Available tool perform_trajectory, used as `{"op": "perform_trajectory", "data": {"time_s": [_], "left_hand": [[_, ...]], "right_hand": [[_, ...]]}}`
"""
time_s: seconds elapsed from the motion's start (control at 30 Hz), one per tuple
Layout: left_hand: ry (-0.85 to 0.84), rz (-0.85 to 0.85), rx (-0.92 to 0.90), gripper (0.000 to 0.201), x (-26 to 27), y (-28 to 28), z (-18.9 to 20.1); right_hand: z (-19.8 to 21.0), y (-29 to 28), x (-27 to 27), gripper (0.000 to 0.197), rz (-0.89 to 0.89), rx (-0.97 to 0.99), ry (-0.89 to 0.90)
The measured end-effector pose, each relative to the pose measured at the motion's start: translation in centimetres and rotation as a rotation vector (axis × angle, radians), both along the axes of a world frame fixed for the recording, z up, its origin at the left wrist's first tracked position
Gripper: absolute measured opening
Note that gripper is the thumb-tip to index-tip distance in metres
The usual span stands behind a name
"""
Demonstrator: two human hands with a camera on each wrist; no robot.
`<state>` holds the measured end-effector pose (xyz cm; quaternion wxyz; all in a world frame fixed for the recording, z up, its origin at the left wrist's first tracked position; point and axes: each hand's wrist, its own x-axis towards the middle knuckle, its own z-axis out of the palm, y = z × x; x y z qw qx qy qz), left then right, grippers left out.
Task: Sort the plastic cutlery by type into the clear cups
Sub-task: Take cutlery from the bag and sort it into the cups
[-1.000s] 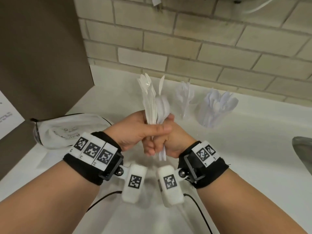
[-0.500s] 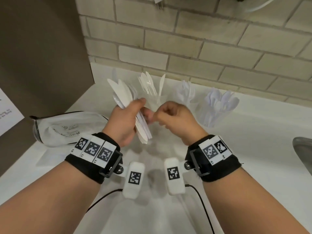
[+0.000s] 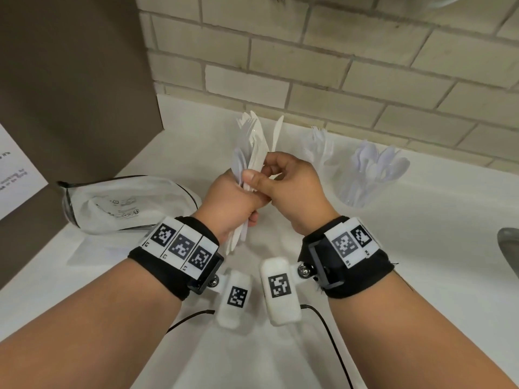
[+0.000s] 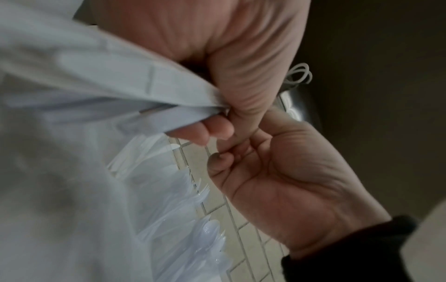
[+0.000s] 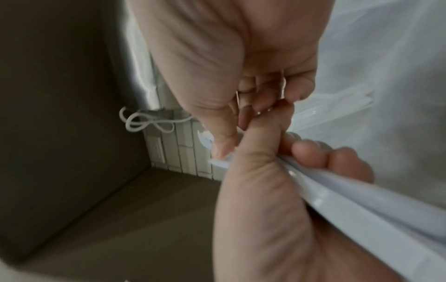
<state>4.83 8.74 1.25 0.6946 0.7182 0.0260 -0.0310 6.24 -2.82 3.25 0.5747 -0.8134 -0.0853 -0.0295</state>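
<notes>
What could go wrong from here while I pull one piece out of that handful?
1. The left hand holds a mixed bundle of cutlery; as the right hand pinches at one piece, its neighbours may slide out and drop.
2. Everything is white and overlapping, so the type could be misjudged and land in the wrong cup.
3. The fork cup and spoon cup stand close behind the hands and look light; a reach could tip one.

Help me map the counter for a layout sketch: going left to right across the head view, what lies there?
Clear plastic bag → left hand gripping the cutlery bundle → right hand → cup of forks → cup of spoons → sink edge.
</notes>
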Motion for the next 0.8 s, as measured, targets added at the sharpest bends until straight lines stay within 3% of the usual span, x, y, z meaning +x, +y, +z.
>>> {"op": "perform_trajectory", "data": {"time_s": [0.1,0.2,0.3,0.47,0.53,0.63,0.8], "left_hand": [[-0.027,-0.054,-0.036,0.019,-0.1,0.1,0.2],[-0.061,-0.122,-0.133,0.018,-0.3,0.5,0.1],[-0.058,-0.195,-0.250,0.011,-0.5,0.7,-0.4],[-0.049,-0.254,-0.305,0.043,-0.7,0.4,-0.8],[-0.013,-0.188,-0.290,0.043,-0.5,0.5,-0.9],[0.097,0.050,-0.300,0.031,0.1,0.8,-1.3],[0.098,0.186,-0.352,0.020,0.6,2.2,-1.4]], "right_hand": [[0.4,-0.2,-0.1,0.026,0.031,0.199,0.129],[1.0,-0.4,-0.1,0.011,0.076,0.227,0.168],[1.0,-0.5,0.3,0.013,0.089,0.302,0.198],[0.5,-0.9,0.5,0.015,0.103,0.365,0.202],[0.3,-1.0,0.5,0.012,0.141,0.378,0.210],[1.0,-1.9,1.3,0.009,0.093,0.313,0.162],[4.6,-3.7,5.4,0.005,-0.210,0.112,-0.221]]}}
